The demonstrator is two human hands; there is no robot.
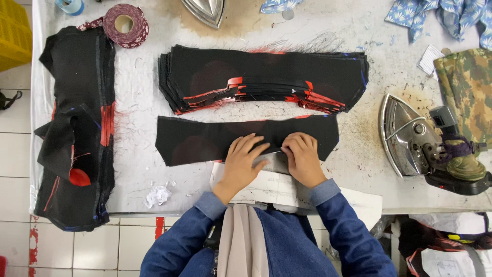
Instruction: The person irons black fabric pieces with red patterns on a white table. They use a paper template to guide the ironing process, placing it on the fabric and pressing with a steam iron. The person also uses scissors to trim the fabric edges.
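A long black fabric strip [205, 139] lies flat on the white table [138, 107] in front of me. My left hand [243, 160] and my right hand [303, 156] press side by side on its near edge, fingertips pinching a folded grey bit of the strip [274, 160] between them. Beneath my wrists lies a white paper pattern [287, 190]. Beyond the strip sits a thick stack of similar black and red fabric pieces [266, 77].
An iron [417, 138] rests on its side at the right, next to camouflage cloth [469, 87]. A second iron [205, 10] is at the far edge. A pile of black fabric [77, 128] hangs at the left, with a tape roll [125, 23] behind it.
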